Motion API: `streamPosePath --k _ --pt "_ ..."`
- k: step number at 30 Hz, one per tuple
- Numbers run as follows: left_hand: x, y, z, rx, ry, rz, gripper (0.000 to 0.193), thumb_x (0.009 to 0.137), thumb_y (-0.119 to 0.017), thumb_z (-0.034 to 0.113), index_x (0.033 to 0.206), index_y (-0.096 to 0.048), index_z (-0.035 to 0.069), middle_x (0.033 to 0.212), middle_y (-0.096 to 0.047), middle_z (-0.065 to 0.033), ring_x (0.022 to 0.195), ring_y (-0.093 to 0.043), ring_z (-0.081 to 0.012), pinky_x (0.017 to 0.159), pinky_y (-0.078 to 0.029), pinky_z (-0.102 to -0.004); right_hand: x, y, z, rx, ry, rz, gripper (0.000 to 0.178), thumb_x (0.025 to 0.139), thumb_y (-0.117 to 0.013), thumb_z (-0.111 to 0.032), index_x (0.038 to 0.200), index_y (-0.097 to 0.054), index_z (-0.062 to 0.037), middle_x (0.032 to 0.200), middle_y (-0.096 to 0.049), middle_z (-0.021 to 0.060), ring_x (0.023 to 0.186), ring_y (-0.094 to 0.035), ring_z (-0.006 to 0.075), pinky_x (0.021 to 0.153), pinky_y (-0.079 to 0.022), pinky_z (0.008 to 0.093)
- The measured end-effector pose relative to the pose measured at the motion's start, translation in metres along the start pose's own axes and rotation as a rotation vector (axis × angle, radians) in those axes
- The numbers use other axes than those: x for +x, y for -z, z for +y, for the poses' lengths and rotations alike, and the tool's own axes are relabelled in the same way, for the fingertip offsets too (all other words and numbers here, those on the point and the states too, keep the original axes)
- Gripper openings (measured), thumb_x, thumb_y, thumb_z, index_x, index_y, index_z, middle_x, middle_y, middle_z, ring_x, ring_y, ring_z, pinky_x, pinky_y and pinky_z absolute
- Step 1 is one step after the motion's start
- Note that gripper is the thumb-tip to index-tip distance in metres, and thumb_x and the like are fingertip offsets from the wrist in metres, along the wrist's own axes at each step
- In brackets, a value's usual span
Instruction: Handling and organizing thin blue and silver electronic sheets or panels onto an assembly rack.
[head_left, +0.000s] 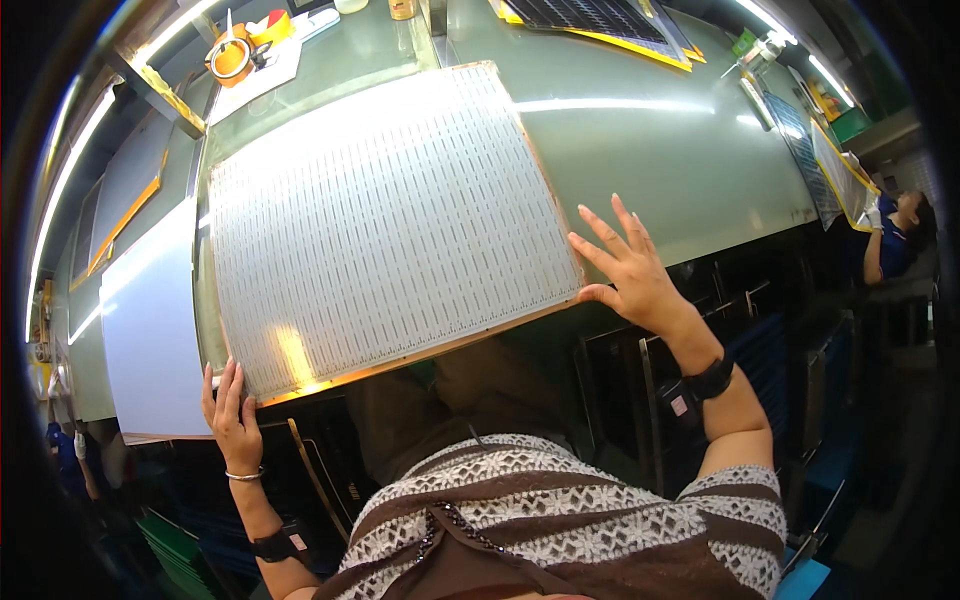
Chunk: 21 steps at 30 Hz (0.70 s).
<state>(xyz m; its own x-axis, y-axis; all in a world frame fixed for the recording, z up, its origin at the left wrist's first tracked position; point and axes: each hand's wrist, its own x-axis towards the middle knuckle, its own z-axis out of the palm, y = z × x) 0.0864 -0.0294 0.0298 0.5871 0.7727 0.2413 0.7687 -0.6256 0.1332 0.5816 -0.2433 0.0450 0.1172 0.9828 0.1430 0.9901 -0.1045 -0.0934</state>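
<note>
A slotted pale panel (390, 240) lies along the near edge of a green table (680, 170), a left hand (235, 415) with fingers close together at its 7 o'clock corner and a right hand (635, 278) spread wide at 4 o'clock. A plain white sheet (150, 310) lies toward 9 o'clock, orange tape (266, 32) at 11.

Looked glossy on the dash-patterned panel (400, 230), coppery and metallic along its near edge. Shone smooth and hard across the green desk (660, 165), with lamp streaks mirrored in it. Appeared smooth and lightly glossy on the white sheet (150, 330), matt on the black wristband (712, 379), polished metal on the bracelet (245, 475), textured knitted cloth on the top (525, 492).
</note>
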Motion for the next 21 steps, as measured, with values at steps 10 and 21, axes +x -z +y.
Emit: streamPosePath --k 10,21 --pt "0.039 0.036 -0.028 -0.088 0.014 -0.24 0.039 0.068 -0.068 0.007 0.107 -0.064 0.005 0.117 -0.06 -0.0091 0.122 -0.043 -0.0312 0.105 -0.024 -0.0484 0.059 0.027 0.023 0.069 0.32 -0.257 0.058 0.067 -0.069 -0.05 0.11 -0.062 -0.0125 0.139 -0.037 0.0134 0.134 -0.019 0.036 0.107 -0.02 0.0528" --pt "0.268 -0.081 -0.079 0.09 -0.013 -0.097 0.047 0.086 -0.054 0.032 0.123 -0.051 0.004 0.134 -0.044 -0.0116 0.128 -0.034 -0.032 0.102 -0.031 -0.0412 0.277 -0.062 0.097 -0.056 0.043 -0.005 0.037 0.086 -0.05 -0.02 0.12 -0.052 -0.0068 0.128 -0.048 0.0058 0.108 -0.047 0.028 0.09 -0.04 0.0397"
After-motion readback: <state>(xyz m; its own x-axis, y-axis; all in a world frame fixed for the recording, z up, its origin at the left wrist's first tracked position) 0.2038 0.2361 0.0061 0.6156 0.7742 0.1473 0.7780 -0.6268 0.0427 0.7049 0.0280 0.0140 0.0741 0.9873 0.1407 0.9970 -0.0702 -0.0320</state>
